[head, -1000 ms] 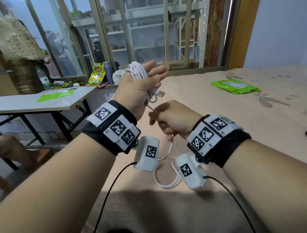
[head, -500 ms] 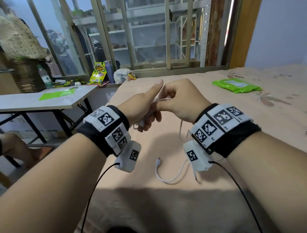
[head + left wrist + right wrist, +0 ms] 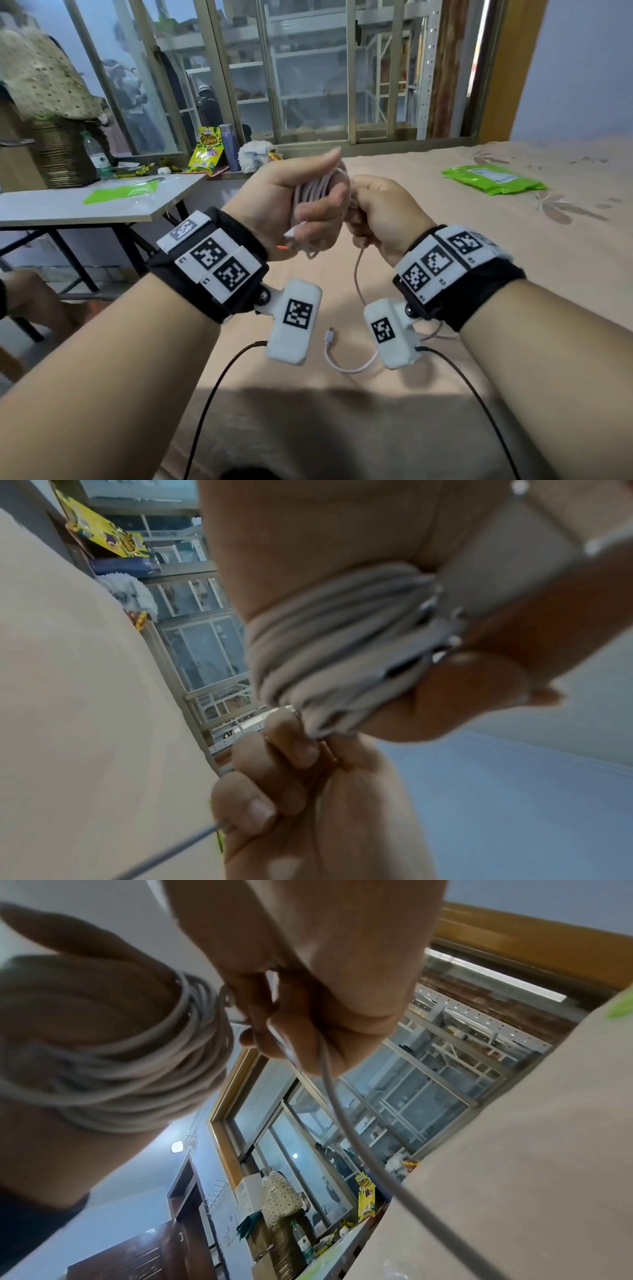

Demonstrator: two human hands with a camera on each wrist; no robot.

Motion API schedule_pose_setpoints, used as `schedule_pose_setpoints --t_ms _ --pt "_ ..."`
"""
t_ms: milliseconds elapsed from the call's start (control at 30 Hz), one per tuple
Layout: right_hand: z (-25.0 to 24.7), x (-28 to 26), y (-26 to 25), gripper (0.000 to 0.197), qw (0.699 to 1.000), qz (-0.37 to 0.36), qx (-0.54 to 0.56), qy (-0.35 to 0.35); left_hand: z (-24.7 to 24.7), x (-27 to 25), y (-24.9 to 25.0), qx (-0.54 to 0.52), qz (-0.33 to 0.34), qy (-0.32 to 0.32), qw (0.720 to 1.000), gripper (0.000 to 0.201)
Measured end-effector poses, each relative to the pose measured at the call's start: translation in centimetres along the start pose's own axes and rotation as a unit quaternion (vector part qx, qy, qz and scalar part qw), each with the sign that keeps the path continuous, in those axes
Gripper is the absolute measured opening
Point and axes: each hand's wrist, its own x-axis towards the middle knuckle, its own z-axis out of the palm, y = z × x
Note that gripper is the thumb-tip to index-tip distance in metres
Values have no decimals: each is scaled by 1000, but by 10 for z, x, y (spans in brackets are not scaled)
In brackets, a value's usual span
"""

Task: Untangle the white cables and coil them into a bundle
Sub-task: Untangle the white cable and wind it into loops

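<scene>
Left hand (image 3: pixel 294 202), fingers curled, grips the coiled white cables (image 3: pixel 317 186) wound around it above the bed (image 3: pixel 445 257). Right hand (image 3: pixel 380 212), just beside, pinches the loose strand (image 3: pixel 337 1110), whose plug end (image 3: pixel 330 334) lies on the bed. Green packet (image 3: pixel 493 178) label and yellow snack bag (image 3: pixel 205 150) print are unreadable.

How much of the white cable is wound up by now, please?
Mostly wound: many loops circle the left hand; the right hand pinches the white cable, whose free end lies on the bed.
</scene>
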Motion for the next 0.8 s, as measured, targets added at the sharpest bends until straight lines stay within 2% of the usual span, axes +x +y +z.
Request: schedule_pose_setpoints --t_ms 133,267,400,633,700,800 --pt "1 -4 6 41 998 54 34 -7 1 4 2 -74 69 35 994 43" --pt "10 -8 8 34 998 51 -30 -9 4 10 0 -98 102 111 984 44" --pt "12 -11 10 33 996 64 -67 -19 6 14 -2 -61 132 210 967 44" --pt "14 -15 14 38 984 95 -148 -30 1 21 -10 -42 168 303 937 34" --pt "16 -17 13 38 981 96 -165 -23 -3 22 -10 4 162 331 930 31" --pt "16 -16 5 27 972 75 -224 -11 -6 25 -12 99 164 362 912 24"
